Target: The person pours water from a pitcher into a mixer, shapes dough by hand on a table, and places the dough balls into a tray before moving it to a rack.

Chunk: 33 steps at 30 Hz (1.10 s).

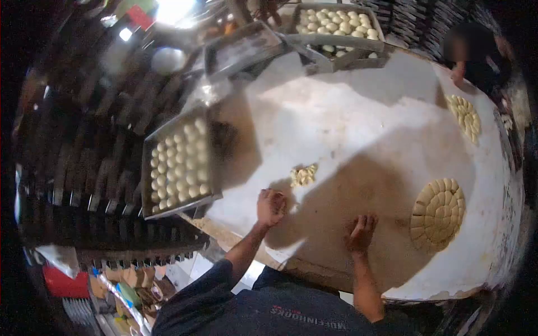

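My left hand [272,207] rests on the pale tabletop with its fingers curled inward; whatever lies under the palm is hidden. Just beyond it sits a small heap of dough pieces [303,176]. My right hand [361,232] is also cupped low over the table, fingers bent, its underside out of sight. To the right of that hand lies a round slab of dough [437,215], cut into many small segments.
A tray of dough balls [182,162] stands at the table's left edge. Another tray of dough balls [339,23] is at the back, beside a metal tray [244,49]. At the far right, a person [476,56] is near more cut dough [464,119].
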Tool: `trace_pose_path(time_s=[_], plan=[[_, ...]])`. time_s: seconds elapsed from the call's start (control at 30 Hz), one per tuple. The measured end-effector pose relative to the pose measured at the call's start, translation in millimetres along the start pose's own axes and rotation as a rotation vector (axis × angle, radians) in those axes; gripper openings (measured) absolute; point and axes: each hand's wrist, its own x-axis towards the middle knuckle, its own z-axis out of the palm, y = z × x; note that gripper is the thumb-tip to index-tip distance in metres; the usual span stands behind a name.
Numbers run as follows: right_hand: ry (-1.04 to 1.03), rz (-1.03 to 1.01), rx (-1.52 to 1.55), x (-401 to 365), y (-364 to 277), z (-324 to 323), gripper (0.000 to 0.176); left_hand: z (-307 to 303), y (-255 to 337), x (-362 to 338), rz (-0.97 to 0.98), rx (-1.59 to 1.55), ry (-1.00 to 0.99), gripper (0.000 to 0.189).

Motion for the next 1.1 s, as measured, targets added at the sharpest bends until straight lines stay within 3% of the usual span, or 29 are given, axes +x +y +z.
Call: trace_pose_path(time_s=[0.07, 0.13, 0.17, 0.23, 0.27, 0.3, 0.33, 0.37, 0.43, 0.53, 0.57, 0.63, 0.7, 0.77, 0.83, 0.9, 0.93, 0.97, 1.0, 1.03, 1.07, 1.1], plan=[[0.038, -0.112, -0.019, -37, 9, 34, 0.039, -3, 4, -30, -0.117, -0.060, -0.046, 0.033], [0.084, -0.238, -0.031, -68, 20, 33, 0.039, 1, -24, -70, 0.214, 0.077, -0.087, 0.031], [-0.052, -0.248, -0.045, -75, 34, 13, 0.039, -8, -32, -72, 0.191, 0.077, -0.065, 0.031], [-0.201, -0.260, -0.063, -61, 57, -2, 0.039, -36, -55, -66, 0.244, 0.509, -0.413, 0.035], [-0.033, -0.273, -0.201, -40, 65, -4, 0.037, -53, -67, -53, 0.326, 0.653, -0.235, 0.040], [0.134, -0.282, -0.338, -18, 71, -2, 0.036, -55, -70, -42, 0.367, 0.308, 0.041, 0.036], [0.306, -0.285, -0.475, -1, 66, 3, 0.034, -50, -69, -20, 0.243, 0.176, 0.034, 0.036], [0.296, -0.282, -0.482, 14, 45, 6, 0.034, -36, -62, -6, 0.198, 0.114, 0.100, 0.035], [0.189, 0.155, -0.183, 32, 7, 8, 0.033, -15, -48, 12, 0.171, -0.041, -0.018, 0.027], [0.255, 0.120, -0.085, 6, 3, 46, 0.029, 10, -42, -18, 0.097, -0.164, -0.069, 0.022], [0.268, 0.160, -0.120, -6, 1, 52, 0.029, -6, -34, -31, 0.240, -0.208, -0.149, 0.021], [0.268, -0.071, -0.505, -35, -8, 50, 0.022, -27, -43, -58, 0.455, -0.237, -0.242, 0.017], [0.225, 0.198, -0.370, -32, -19, 39, 0.015, -26, -76, -69, 0.498, -0.286, -0.247, 0.014], [0.180, 0.494, 0.003, -1, -59, 22, 0.020, -32, -85, -65, 0.455, -0.353, -0.268, 0.014], [0.301, 0.284, 0.038, 20, -118, 35, 0.025, -38, -89, -56, 0.402, -0.391, -0.255, 0.013], [0.337, 0.197, 0.232, 32, -159, 69, 0.028, -47, -85, -49, 0.257, -0.526, -0.279, 0.016], [0.342, 0.037, 0.119, 38, -167, 89, 0.027, -42, -91, -49, 0.264, -0.527, -0.283, 0.016], [0.340, -0.122, 0.004, 40, -170, 106, 0.026, -32, -101, -51, 0.079, -0.776, -0.423, 0.018], [0.343, -0.119, 0.002, 36, -173, 117, 0.026, -26, -105, -52, -0.115, -1.018, -0.563, 0.020], [0.275, -0.152, -0.211, 29, -175, 124, 0.028, -22, -105, -60, -0.110, -1.018, -0.567, 0.020], [0.205, -0.184, -0.422, 21, -176, 127, 0.031, -19, -100, -70, 0.100, -0.585, -0.320, 0.022], [0.209, -0.188, -0.421, 14, -169, 122, 0.031, -20, -96, -70, 0.292, -0.146, -0.062, 0.024]])
